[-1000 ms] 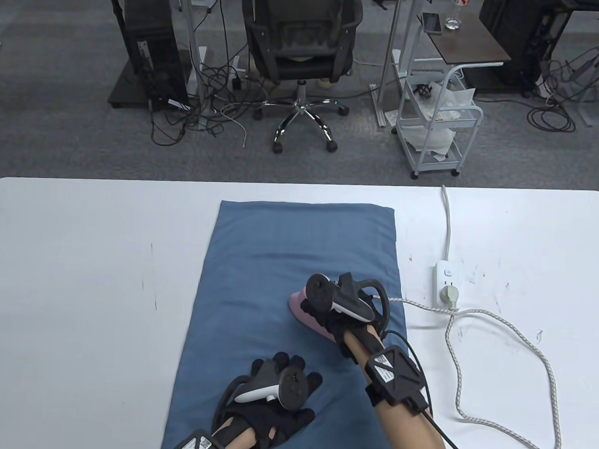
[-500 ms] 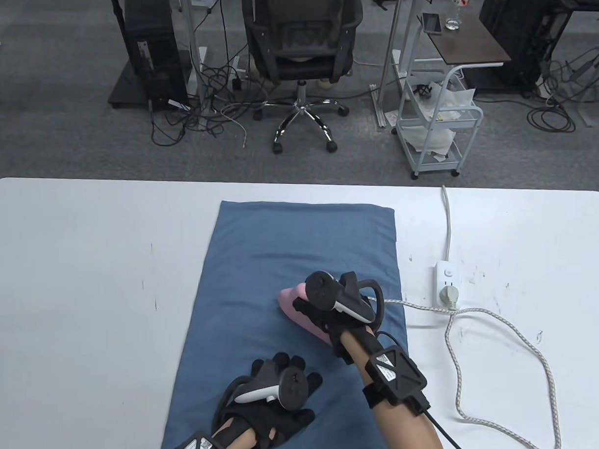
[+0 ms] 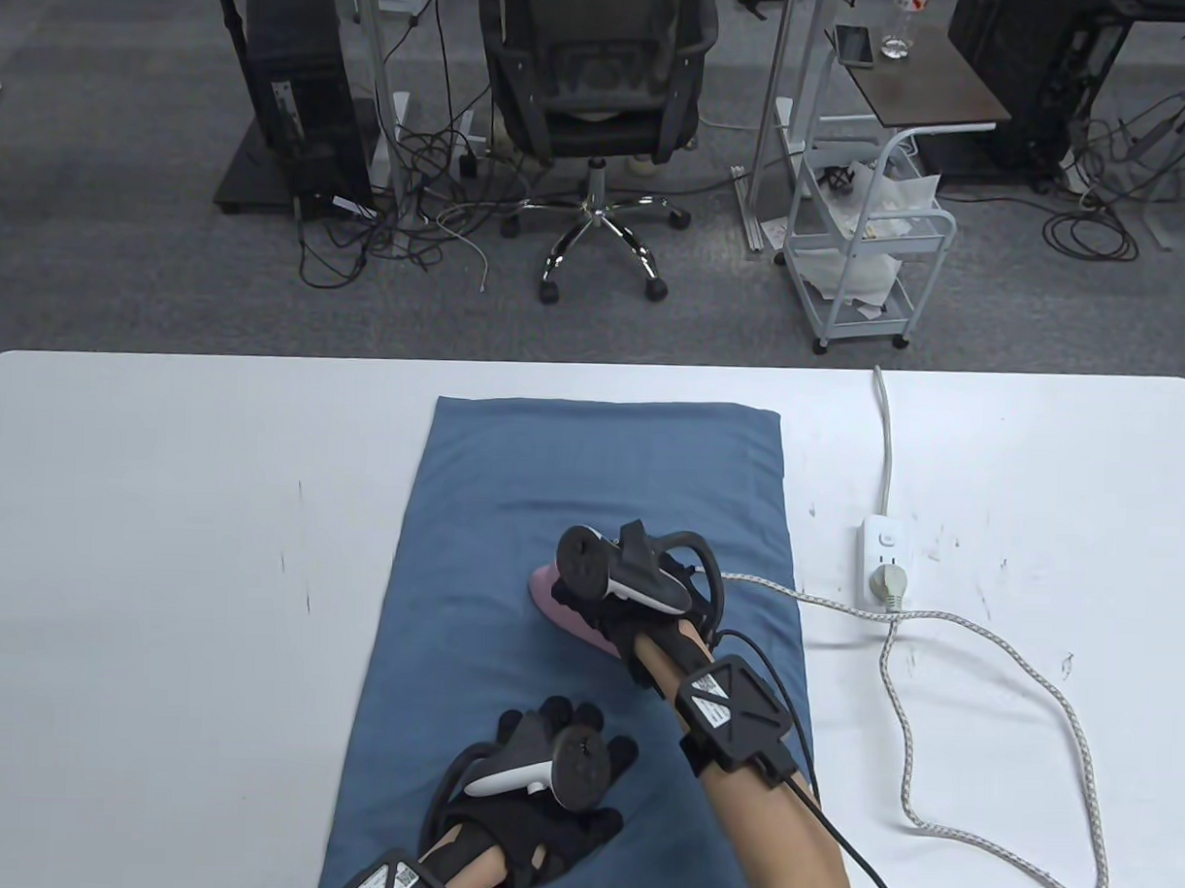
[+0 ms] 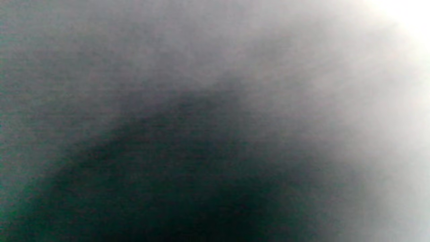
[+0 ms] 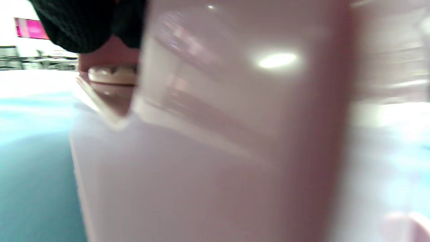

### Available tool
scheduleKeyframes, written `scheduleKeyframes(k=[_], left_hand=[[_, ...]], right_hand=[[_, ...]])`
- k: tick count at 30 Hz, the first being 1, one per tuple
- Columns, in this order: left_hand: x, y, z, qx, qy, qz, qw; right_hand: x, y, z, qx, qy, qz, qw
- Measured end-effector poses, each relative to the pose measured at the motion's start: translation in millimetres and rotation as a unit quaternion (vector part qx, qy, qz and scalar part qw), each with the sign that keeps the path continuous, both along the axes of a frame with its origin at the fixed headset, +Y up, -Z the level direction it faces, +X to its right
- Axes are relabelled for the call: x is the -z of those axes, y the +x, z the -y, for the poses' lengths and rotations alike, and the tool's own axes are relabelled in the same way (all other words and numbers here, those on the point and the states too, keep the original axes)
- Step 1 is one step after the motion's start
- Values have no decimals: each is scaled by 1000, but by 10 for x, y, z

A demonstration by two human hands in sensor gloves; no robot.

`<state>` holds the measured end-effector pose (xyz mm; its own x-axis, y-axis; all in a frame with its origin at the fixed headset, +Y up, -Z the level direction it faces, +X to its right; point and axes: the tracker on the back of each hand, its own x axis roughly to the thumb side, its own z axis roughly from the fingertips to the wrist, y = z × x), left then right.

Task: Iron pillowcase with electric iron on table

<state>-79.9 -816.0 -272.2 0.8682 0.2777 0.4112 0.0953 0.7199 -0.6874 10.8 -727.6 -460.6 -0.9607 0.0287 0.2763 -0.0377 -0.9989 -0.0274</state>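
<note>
A blue pillowcase lies flat along the middle of the white table. My right hand grips the handle of a pink electric iron that rests sole-down on the middle of the cloth. The iron's glossy pink body fills the right wrist view, with my gloved fingers at the top left. My left hand rests on the near end of the pillowcase with fingers spread. The left wrist view is a dark blur.
The iron's braided cord loops over the table's right side to a white power strip. An office chair and a white cart stand beyond the far edge.
My right hand has slid the iron leftward and a little farther across the pillowcase, dragging the cord along. My left hand has stayed in place.
</note>
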Motion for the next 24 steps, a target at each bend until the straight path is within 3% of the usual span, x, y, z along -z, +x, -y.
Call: scheduleKeyframes(k=[3,6,8,12,18,24], left_hand=[[-3,2,0,0,0,0,1000],[-5,2,-1,0,0,0,1000],[-5,3,-1,0,0,0,1000],[-6,4,-2,1,1,0,1000],[-9,6,-3,3,2,1,1000],[-5,3,-4,3,3,1,1000]], right_hand=[[140,15,2,5,1,39,999],[127,23,-9,6,8,36,999],[104,72,-39,33,-4,9,999],[-162,106,-83,96,-11,-54,994],[-561,-44,-119,9,0,-163,987],[-525,-367,-11,-11,-2,-193,981]])
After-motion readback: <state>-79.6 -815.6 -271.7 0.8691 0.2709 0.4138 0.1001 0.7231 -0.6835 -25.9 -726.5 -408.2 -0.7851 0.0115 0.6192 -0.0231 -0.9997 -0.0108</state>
